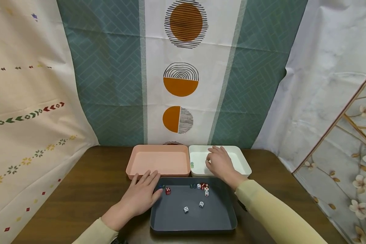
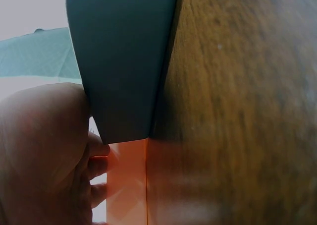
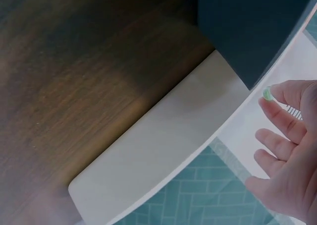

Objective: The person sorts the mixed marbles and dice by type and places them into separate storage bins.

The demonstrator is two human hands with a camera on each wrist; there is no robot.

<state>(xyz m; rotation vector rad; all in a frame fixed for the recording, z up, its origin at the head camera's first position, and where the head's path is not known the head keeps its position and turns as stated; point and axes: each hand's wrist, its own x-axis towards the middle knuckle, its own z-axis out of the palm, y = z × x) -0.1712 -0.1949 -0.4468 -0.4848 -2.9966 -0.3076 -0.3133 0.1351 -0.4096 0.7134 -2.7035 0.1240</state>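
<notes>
In the head view my right hand [image 1: 221,165] is over the white tray [image 1: 241,162]. Between thumb and index finger it pinches a small translucent green piece, perhaps a glass pebble [image 3: 267,93], with the other fingers spread. More small green pieces [image 1: 192,165] lie at that tray's left side. My left hand [image 1: 141,196] has straight fingers and lies at the upper left corner of the dark grey tray [image 1: 195,222], fingertips by the pink tray's front edge. The dark tray holds a red die [image 1: 168,191], white dice [image 1: 186,209] and dark bluish pieces [image 1: 192,186] along its far side.
The pink tray [image 1: 158,157] stands beside the white one, behind the dark tray. All three are on a brown wooden table [image 1: 88,189]. Patterned cloths [image 1: 116,84] hang behind the table and on both sides.
</notes>
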